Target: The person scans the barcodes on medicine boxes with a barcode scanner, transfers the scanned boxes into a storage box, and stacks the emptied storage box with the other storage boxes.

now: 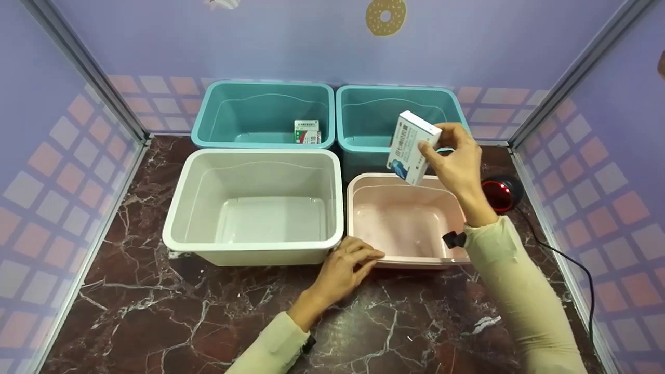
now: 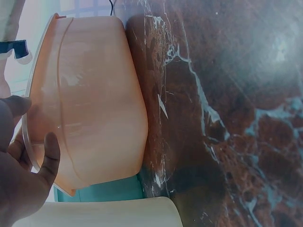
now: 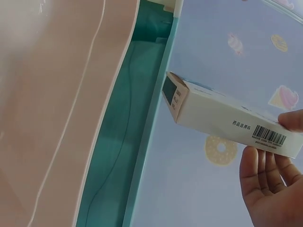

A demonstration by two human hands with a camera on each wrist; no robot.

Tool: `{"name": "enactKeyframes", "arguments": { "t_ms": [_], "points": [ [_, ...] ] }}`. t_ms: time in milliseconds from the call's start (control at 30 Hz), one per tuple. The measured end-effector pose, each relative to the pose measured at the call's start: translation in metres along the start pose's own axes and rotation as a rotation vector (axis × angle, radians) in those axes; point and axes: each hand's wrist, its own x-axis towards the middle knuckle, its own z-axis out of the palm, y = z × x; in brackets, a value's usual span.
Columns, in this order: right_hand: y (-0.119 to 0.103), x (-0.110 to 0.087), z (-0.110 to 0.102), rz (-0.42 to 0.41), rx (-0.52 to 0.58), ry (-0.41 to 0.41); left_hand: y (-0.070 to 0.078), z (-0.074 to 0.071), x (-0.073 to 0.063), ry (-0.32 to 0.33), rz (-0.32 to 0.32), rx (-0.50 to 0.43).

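My right hand [image 1: 460, 161] pinches a white medicine box [image 1: 413, 148] between thumb and fingers, raised over the back of the pink bin [image 1: 410, 261]. The box is tilted, its front printed with blue lettering and a blue picture; a barcode shows on its narrow side in the right wrist view. My left hand [image 1: 345, 267] holds the near rim of the pink bin close to its left corner. In the left wrist view, the left thumb [image 2: 50, 158] lies against the bin's outer wall while the fingers reach over the rim.
A white bin [image 1: 254, 246] stands left of the pink one. Behind them are two teal bins; the left teal bin [image 1: 208, 117] contains small medicine boxes [image 1: 307, 136], and the right teal bin [image 1: 400, 92] is partly covered. A black device with red lights [image 1: 501, 193] trails a cable at right.
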Motion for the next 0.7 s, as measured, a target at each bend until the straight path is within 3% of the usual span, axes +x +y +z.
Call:
{"name": "enactKeyframes", "arguments": {
  "t_ms": [133, 300, 700],
  "points": [
    [-0.008, 0.002, 0.009, -0.016, 0.006, -0.041, 0.000, -0.001, 0.000, -0.007, -0.009, 0.004],
    [0.001, 0.010, 0.024, -0.013, 0.003, -0.074, 0.001, -0.001, -0.001, -0.004, -0.004, 0.003],
    [-0.006, 0.021, 0.053, -0.021, 0.044, -0.106, 0.001, -0.001, -0.001, -0.034, -0.037, -0.005]
  ]
}}
